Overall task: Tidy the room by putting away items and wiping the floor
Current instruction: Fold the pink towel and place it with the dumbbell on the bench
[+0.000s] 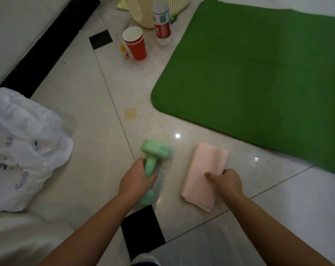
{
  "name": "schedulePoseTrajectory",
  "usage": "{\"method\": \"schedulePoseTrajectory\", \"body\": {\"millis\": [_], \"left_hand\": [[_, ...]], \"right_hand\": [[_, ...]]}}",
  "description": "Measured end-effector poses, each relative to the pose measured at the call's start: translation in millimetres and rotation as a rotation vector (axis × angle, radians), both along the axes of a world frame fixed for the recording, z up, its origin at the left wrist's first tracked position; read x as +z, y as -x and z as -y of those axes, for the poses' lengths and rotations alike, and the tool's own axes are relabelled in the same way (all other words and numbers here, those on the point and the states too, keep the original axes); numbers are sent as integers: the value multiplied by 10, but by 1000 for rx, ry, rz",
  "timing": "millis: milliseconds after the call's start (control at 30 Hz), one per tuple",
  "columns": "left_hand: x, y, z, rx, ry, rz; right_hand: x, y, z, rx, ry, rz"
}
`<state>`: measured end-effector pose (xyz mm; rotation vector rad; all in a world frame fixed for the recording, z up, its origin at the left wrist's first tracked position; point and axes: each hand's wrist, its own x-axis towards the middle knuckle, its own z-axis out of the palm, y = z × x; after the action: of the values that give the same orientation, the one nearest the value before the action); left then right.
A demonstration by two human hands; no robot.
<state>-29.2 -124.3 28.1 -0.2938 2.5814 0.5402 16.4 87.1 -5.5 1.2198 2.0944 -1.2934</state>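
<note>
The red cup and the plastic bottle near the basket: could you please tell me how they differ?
The red cup is opaque, red outside and white inside, and open at the top; the plastic bottle is clear with a red and white label. The red cup widens toward its rim, while the plastic bottle is taller and narrower. Both stand upright on the tiled floor near the basket.

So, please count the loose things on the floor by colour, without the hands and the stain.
Green: 2, the dumbbell held by the left hand and the mat
Red: 2, the paper cup and the red-labelled bottle
Pink: 1, the cloth under the right hand
White: 1, the plastic bag
Cream: 1, the basket
Orange: 1, a small bottle
Total: 8
</note>
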Motion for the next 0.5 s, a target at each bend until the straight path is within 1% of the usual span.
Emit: {"method": "schedulePoseTrajectory", "body": {"millis": [100,200,300,400,500], "left_hand": [[-42,113,-32,-60,49,115],[-61,233,-61,4,-21,199],[-64,222,-109,91,-161,223],[-56,36,-264,263,-285,195],[-7,-181,-556,344,-409,228]], "right_hand": [[56,7,62,27,-2,-62],[101,-42,75,47,72,-120],[114,-146,11,-54,238,-153],[130,-296,-166,-197,390,-192],[220,-462,-455,-290,456,-252]]}}
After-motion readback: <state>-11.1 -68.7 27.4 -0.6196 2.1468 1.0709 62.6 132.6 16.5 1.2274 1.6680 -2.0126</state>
